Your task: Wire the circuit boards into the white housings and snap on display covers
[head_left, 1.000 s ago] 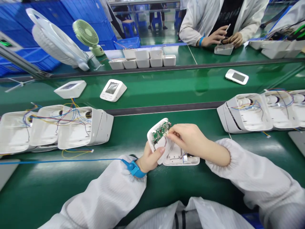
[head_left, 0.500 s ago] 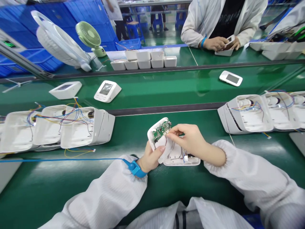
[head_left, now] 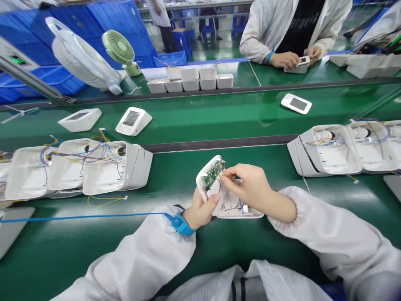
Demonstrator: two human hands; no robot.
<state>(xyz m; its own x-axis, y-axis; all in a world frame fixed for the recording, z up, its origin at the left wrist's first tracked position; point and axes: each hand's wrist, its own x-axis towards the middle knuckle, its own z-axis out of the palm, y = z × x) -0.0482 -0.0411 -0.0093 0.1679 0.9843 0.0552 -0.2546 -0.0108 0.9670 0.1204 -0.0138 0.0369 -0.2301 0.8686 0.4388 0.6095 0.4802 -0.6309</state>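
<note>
One white cover (head_left: 200, 179), tilted, was held in the left hand (head_left: 202, 209), thumb pressed on its lower part; green circuit board (head_left: 213, 173) inside, facing up. Right hand (head_left: 250, 184): fingertips pinched narrow at the board's edge, item between them too small to tell. Open casing (head_left: 232, 211) lay on the desk (head_left: 250, 246) just beneath the hands, wires inside. Wired white shells stood left (head_left: 103, 177) and right (head_left: 338, 156), well apart from it

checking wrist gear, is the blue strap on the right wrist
No, the blue strap is around the left wrist, beside the left hand.
</note>
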